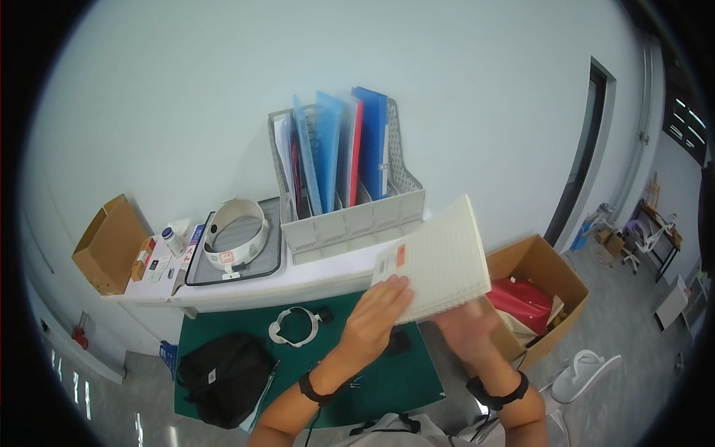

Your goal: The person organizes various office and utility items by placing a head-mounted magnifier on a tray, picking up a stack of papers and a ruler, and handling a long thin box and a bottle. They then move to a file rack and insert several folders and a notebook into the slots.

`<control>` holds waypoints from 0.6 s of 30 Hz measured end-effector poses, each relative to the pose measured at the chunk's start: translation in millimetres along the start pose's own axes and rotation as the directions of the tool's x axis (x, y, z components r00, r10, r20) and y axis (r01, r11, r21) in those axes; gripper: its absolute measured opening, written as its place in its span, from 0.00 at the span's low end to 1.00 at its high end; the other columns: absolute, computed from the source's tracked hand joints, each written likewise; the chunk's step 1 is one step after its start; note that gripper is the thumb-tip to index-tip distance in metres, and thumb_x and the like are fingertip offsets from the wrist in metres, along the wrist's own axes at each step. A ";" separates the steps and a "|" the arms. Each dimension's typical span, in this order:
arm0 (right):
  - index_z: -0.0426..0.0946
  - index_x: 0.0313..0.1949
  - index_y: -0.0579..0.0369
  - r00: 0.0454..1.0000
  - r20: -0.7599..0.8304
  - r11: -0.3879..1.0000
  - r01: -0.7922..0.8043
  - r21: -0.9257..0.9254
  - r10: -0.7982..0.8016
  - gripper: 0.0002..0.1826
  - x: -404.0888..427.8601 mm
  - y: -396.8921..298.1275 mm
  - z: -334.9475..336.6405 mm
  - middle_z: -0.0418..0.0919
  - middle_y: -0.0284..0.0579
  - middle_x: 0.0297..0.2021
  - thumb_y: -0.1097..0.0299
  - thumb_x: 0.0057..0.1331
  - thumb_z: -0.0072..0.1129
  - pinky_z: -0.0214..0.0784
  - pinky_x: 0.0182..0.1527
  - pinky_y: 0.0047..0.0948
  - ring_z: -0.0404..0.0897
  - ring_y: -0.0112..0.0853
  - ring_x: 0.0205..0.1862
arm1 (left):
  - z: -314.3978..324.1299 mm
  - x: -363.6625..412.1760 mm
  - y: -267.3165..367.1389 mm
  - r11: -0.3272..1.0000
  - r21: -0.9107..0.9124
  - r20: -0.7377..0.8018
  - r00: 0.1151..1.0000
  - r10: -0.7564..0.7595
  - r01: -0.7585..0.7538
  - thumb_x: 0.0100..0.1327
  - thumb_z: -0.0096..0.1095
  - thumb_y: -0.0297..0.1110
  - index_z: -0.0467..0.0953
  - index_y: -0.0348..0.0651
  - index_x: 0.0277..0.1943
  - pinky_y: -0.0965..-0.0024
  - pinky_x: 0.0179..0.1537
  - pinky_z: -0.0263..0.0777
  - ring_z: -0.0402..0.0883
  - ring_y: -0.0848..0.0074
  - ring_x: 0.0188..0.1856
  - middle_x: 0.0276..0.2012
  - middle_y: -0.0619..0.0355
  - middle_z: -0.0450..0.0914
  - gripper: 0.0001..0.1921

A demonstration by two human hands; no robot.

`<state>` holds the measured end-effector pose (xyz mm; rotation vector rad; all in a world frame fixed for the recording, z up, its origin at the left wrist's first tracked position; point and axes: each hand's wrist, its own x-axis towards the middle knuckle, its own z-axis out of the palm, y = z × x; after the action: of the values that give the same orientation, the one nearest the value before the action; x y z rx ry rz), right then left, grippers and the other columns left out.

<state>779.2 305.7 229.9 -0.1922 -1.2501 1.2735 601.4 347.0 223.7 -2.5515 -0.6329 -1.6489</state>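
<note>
A cream spiral-bound notebook (441,262) is held up, tilted, above the right side of a green-topped table (416,366). My left hand (380,310) lies against its lower left part, fingers together, close to a small orange and white label (400,256). Behind the lower bound edge is my right hand (468,329), blurred, supporting the notebook with its fingertips hidden. Just beyond the notebook stands a grey plastic file rack (357,226). Blue folders (328,151), a red-edged folder (356,151) and papers are upright in its slots.
On the white shelf (329,276) are a mesh tray (195,274), a white headband device (237,246), a bottle (172,240) and a cardboard box (114,246). The green table bears a black bag (226,374) and another headband (293,341). An open carton (550,341) stands right.
</note>
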 end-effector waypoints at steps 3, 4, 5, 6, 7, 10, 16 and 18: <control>0.60 0.64 0.61 0.971 -0.234 0.984 -0.077 -0.161 0.038 0.28 8.8 12.8 18.7 0.69 0.47 0.59 0.58 0.70 0.53 0.66 0.58 0.37 0.70 0.34 0.60 | 11.3 4.3 -3.3 0.999 0.020 0.006 0.999 0.033 -0.033 0.52 0.59 0.13 0.77 0.33 0.53 0.58 0.58 0.69 0.76 0.52 0.58 0.55 0.43 0.77 0.23; 0.64 0.60 0.66 0.912 -0.401 0.975 -0.158 -0.158 0.083 0.26 13.6 15.6 23.3 0.72 0.48 0.55 0.66 0.68 0.59 0.68 0.55 0.34 0.74 0.31 0.55 | 13.2 5.5 -3.9 0.998 0.016 0.032 0.998 0.052 -0.053 0.52 0.61 0.15 0.77 0.33 0.53 0.58 0.59 0.68 0.75 0.52 0.59 0.56 0.42 0.76 0.22; 0.68 0.54 0.70 0.862 -0.506 0.991 -0.071 -0.115 0.002 0.19 19.7 18.3 26.2 0.75 0.47 0.50 0.71 0.67 0.57 0.69 0.50 0.28 0.76 0.27 0.48 | 15.3 7.8 -4.7 0.998 0.013 0.033 0.998 0.055 -0.055 0.52 0.61 0.15 0.77 0.33 0.53 0.58 0.59 0.68 0.75 0.52 0.59 0.56 0.42 0.76 0.22; 0.68 0.54 0.70 0.861 -0.508 0.991 -0.069 -0.116 0.000 0.19 23.6 17.5 21.6 0.75 0.47 0.50 0.71 0.67 0.57 0.69 0.50 0.28 0.76 0.27 0.48 | 16.8 10.1 -5.1 0.999 -0.042 0.095 0.995 0.029 -0.025 0.53 0.63 0.20 0.74 0.33 0.56 0.57 0.61 0.66 0.72 0.53 0.62 0.58 0.42 0.74 0.24; 0.68 0.54 0.70 0.835 -0.550 0.976 -0.091 -0.200 -0.035 0.18 27.9 17.5 14.8 0.76 0.47 0.49 0.73 0.67 0.56 0.69 0.50 0.28 0.76 0.28 0.47 | 17.8 12.3 -5.6 0.996 -0.093 0.158 0.987 0.006 0.009 0.55 0.66 0.24 0.72 0.34 0.59 0.57 0.63 0.64 0.70 0.54 0.64 0.61 0.42 0.72 0.27; 0.68 0.53 0.71 0.794 -0.572 0.902 -0.072 -0.425 -0.206 0.17 45.1 12.2 -8.8 0.76 0.48 0.48 0.75 0.67 0.53 0.68 0.50 0.28 0.76 0.29 0.46 | 13.8 16.4 -8.9 0.973 -0.165 0.269 0.957 -0.111 0.159 0.60 0.66 0.34 0.64 0.34 0.65 0.58 0.67 0.56 0.63 0.58 0.69 0.66 0.43 0.65 0.32; 0.67 0.54 0.71 0.771 -0.421 0.720 0.068 -0.691 -0.477 0.17 95.8 -10.0 -53.9 0.76 0.52 0.48 0.76 0.67 0.50 0.64 0.55 0.30 0.74 0.31 0.49 | -14.9 12.1 -36.3 0.851 -0.321 0.116 0.909 -0.400 0.416 0.67 0.59 0.41 0.60 0.32 0.67 0.61 0.70 0.47 0.60 0.60 0.71 0.67 0.45 0.64 0.32; 0.66 0.54 0.71 0.766 -0.406 0.692 0.069 -0.719 -0.498 0.18 119.6 -18.9 -68.4 0.76 0.52 0.48 0.76 0.67 0.50 0.63 0.56 0.31 0.74 0.32 0.50 | -22.7 11.5 -43.1 0.849 -0.320 0.066 0.903 -0.424 0.422 0.66 0.59 0.39 0.60 0.31 0.66 0.61 0.70 0.48 0.61 0.61 0.70 0.65 0.44 0.66 0.31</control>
<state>818.4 426.6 286.5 -0.8108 -1.0805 0.3497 570.5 384.5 235.8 -2.7749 -1.0735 -2.0500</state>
